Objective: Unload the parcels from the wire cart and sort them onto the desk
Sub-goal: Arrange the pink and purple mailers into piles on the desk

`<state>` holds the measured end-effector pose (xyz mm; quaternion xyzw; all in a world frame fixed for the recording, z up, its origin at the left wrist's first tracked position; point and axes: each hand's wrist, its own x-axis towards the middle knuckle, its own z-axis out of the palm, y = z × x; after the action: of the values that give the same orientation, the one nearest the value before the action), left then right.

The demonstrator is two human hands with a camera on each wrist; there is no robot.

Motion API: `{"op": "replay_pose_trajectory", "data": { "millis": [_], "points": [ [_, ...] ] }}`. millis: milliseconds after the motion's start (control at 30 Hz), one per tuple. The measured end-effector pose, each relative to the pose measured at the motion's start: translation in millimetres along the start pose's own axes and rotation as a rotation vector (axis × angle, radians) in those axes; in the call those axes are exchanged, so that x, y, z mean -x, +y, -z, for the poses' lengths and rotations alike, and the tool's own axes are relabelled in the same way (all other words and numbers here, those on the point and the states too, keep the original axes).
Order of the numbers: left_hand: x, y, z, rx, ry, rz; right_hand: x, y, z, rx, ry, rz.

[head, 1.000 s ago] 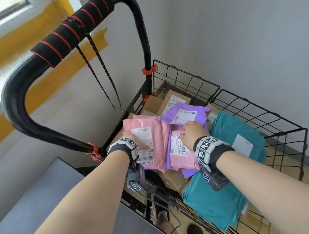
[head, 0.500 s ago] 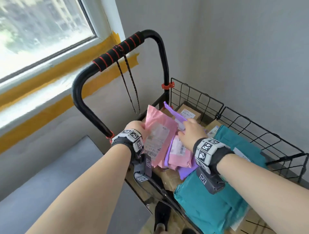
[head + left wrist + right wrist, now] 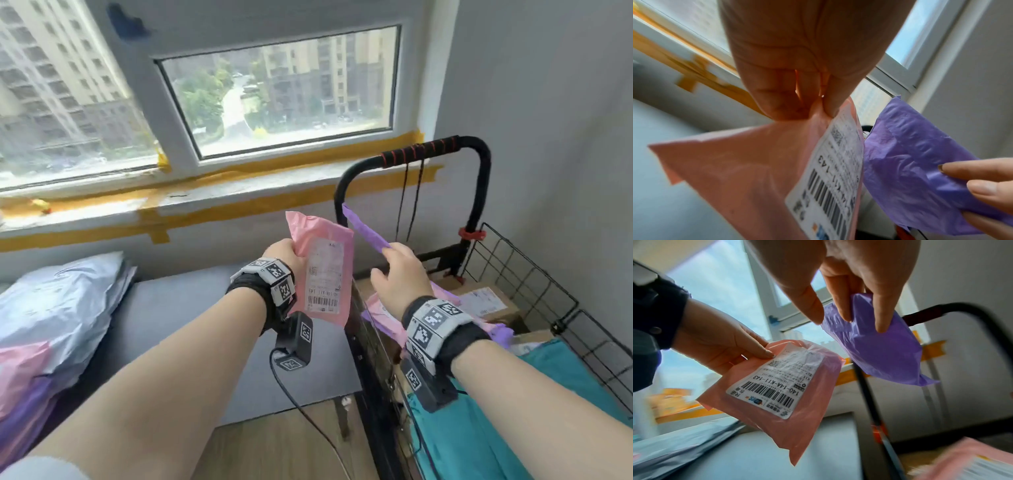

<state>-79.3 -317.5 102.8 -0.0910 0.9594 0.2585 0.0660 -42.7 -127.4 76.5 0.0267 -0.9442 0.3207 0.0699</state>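
My left hand [image 3: 286, 255] pinches the top edge of a pink mailer [image 3: 325, 274] with a white barcode label, holding it upright above the gap between desk and cart; the pink mailer [image 3: 785, 391] shows label-side in the right wrist view. My right hand [image 3: 399, 274] grips a purple mailer [image 3: 364, 229], seen edge-on over the cart's near corner; the purple mailer [image 3: 879, 345] sits between thumb and fingers. The black wire cart [image 3: 520, 274] at the right holds another pink mailer [image 3: 380, 306], cardboard boxes [image 3: 486, 301] and a teal mailer [image 3: 479, 428].
The grey desk [image 3: 191, 329] lies left of the cart, with stacked grey mailers [image 3: 58, 301] and pink and purple mailers [image 3: 20, 377] at its left end. The cart's black handle [image 3: 421, 150] rises ahead. A window sill with yellow tape runs behind.
Both hands have lifted out of the cart, up and leftward, the left carrying the pink mailer and the right the purple one. My view has swung left toward the desk and window.
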Motion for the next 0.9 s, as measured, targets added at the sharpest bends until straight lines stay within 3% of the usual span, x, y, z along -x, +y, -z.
{"op": "replay_pose_trajectory", "data": {
  "millis": [267,467,633,900],
  "points": [
    [66.6,-151.1,95.5,0.103,0.182,0.265,21.0,-148.3,-81.9,0.0,-0.148,0.27],
    [113.7,-282.7,161.7,0.185,0.274,0.389,57.7,-272.3,-172.0,-0.062,-0.202,0.382],
    [147.0,-388.9,222.5,0.086,0.326,0.447,88.8,-370.4,-244.2,-0.079,-0.234,0.48],
    [163.7,-488.2,288.1,0.021,0.484,0.618,92.4,-462.5,-315.5,0.028,-0.326,0.577]
  ]
}}
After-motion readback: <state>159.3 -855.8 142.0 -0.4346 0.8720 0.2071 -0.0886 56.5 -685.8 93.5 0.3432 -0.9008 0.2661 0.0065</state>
